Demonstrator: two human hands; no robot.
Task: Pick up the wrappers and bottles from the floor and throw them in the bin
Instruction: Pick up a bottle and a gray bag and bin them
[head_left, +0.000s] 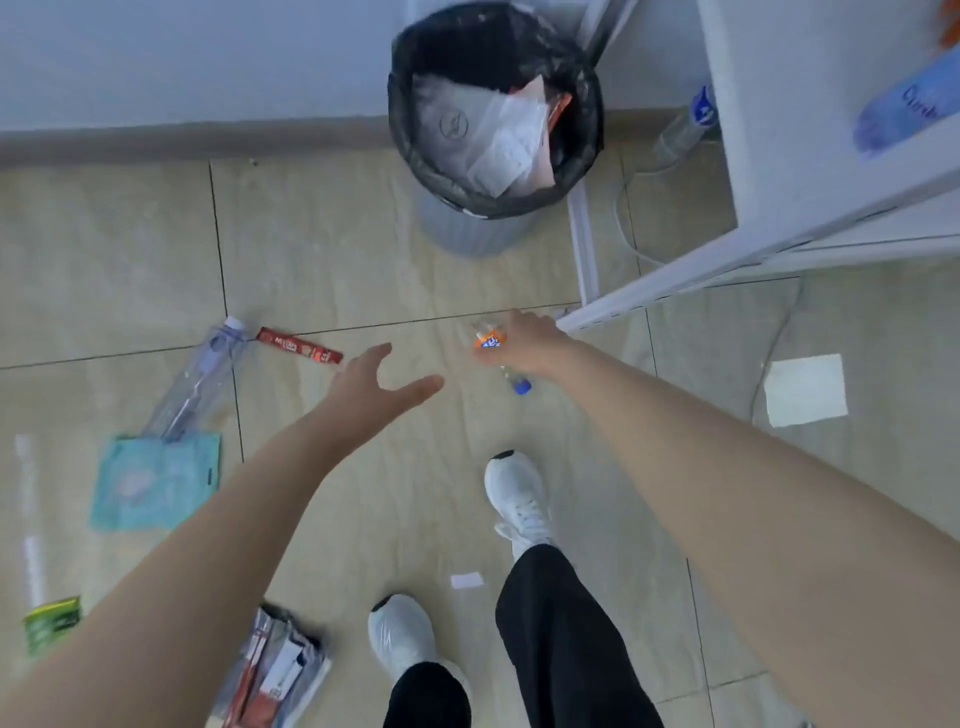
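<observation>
While litter lies across floor (363, 249), step in hand is carrying one bottle to bin
Far left: green wrapper (52, 621), teal packet (156, 480), clear bottle (200, 376), red stick wrapper (300, 345), crumpled wrappers (270, 670) near feet
Left hand (371, 389) empty, fingers spread wide
Right hand (524, 343) closed round small orange-label bottle (491, 340), blue cap down
Bin (493, 109), black liner, part full, just ahead
Next, likely: lift bottle over rim, let go, then turn back to left-side litter

Beige tiled floor (415, 291) with dark grout lines meets a pale wall (182, 57) along a grey skirting board (156, 140). Right of the skirting stands a white worktop (810, 130).
</observation>
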